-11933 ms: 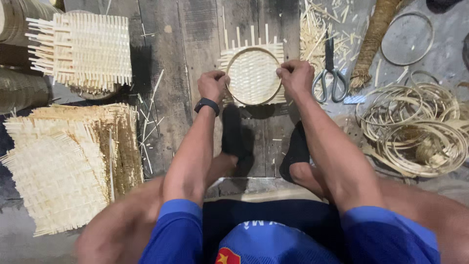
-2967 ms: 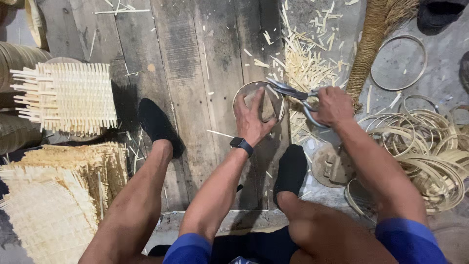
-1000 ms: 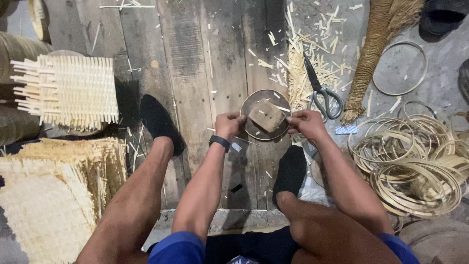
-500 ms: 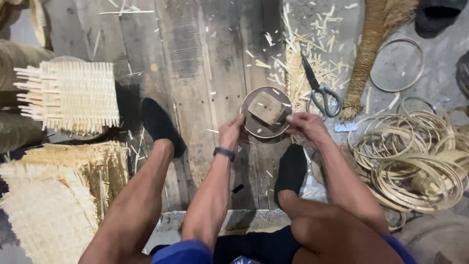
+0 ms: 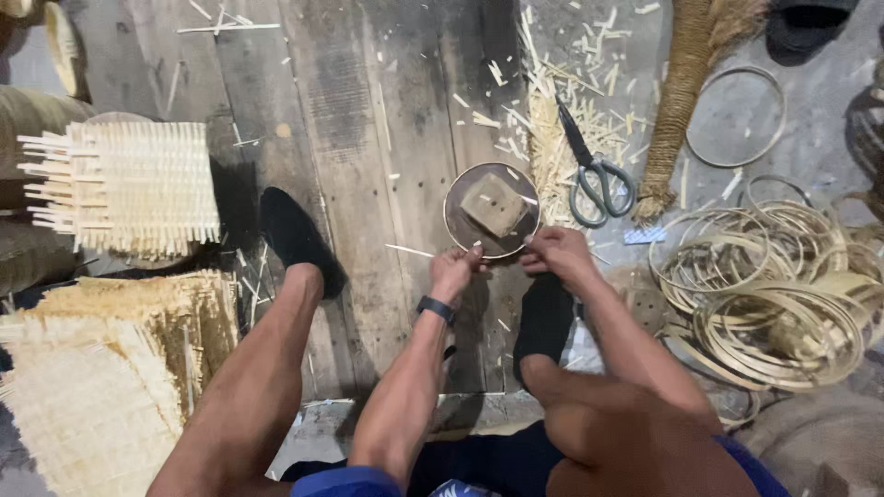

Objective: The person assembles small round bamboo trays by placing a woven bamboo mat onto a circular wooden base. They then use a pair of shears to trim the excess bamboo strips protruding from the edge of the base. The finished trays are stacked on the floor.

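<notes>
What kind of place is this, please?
Probably a basket-weaving workshop, worked on the floor: woven mats, coils of thin hoops and scissors on strip cuttings lie around the hands, which hold a round mould.

scissors (image 5: 597, 177), bamboo rings (image 5: 778, 294), woven mats (image 5: 101, 368)

Both hands, left (image 5: 454, 271) and right (image 5: 555, 253), pinch the round wooden form's (image 5: 493, 210) near rim (scissors (image 5: 594, 170) just beside).

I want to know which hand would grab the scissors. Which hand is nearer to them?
Right. The right hand rests at the round disc's near edge, just below the scissors; the left hand sits farther off, on the disc's other side.
</notes>
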